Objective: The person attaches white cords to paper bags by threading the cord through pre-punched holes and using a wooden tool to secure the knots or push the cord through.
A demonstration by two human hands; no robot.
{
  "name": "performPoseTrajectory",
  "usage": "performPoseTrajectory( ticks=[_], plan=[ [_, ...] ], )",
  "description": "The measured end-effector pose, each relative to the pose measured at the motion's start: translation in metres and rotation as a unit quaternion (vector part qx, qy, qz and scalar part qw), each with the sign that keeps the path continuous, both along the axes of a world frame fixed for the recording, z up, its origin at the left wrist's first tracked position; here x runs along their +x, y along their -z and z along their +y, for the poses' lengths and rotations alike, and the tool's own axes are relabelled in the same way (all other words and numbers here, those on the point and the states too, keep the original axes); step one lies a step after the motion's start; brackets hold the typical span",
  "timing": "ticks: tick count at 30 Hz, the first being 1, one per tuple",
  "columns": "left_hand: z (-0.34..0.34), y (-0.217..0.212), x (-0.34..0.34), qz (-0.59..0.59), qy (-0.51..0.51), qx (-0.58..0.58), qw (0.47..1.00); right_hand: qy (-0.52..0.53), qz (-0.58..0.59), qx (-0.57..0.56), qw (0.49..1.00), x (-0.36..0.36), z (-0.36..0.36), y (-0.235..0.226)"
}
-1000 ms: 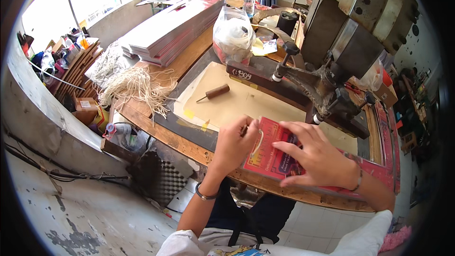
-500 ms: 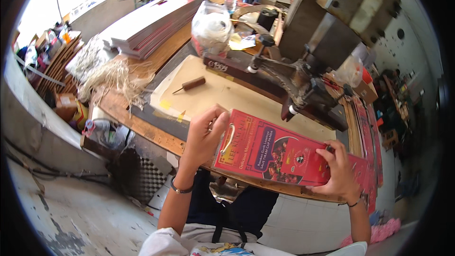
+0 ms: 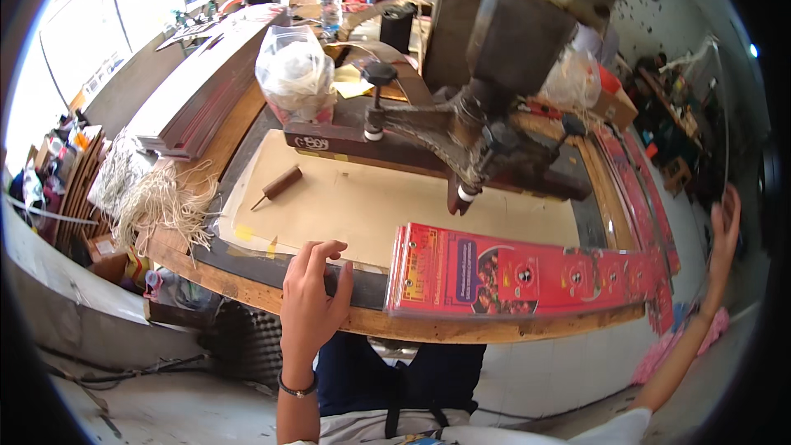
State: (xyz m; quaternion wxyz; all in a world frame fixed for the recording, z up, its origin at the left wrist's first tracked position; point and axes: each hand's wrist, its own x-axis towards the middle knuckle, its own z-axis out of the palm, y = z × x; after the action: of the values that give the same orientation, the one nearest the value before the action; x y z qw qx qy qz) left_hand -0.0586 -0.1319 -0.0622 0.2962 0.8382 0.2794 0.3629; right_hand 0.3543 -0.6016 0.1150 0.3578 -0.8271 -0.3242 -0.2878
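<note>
Wooden bench (image 3: 247, 284) carries a red printed card stack (image 3: 511, 274) at its front edge. Your left hand (image 3: 311, 301) hovers beside it, grip open, empty. Your right hand (image 3: 725, 227) is raised far right, open, empty.

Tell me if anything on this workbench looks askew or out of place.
The long red printed sheets lie along the front of the wooden bench, their right end jutting past the bench's corner unsupported. Neither the left hand nor the right hand touches them. A tangle of pale string spills over the left edge.
</note>
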Motion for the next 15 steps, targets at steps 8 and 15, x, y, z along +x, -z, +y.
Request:
performPoseTrajectory(
  ticks=[8,15],
  plan=[
    [0.004,0.002,-0.003,0.01,-0.025,-0.011,1.0,-0.012,0.141,-0.13,0.981,0.163,0.02,0.097],
    [0.002,-0.002,-0.001,-0.01,-0.004,-0.024,1.0,0.139,0.149,-0.212,0.956,0.174,-0.016,0.185]
  ],
)
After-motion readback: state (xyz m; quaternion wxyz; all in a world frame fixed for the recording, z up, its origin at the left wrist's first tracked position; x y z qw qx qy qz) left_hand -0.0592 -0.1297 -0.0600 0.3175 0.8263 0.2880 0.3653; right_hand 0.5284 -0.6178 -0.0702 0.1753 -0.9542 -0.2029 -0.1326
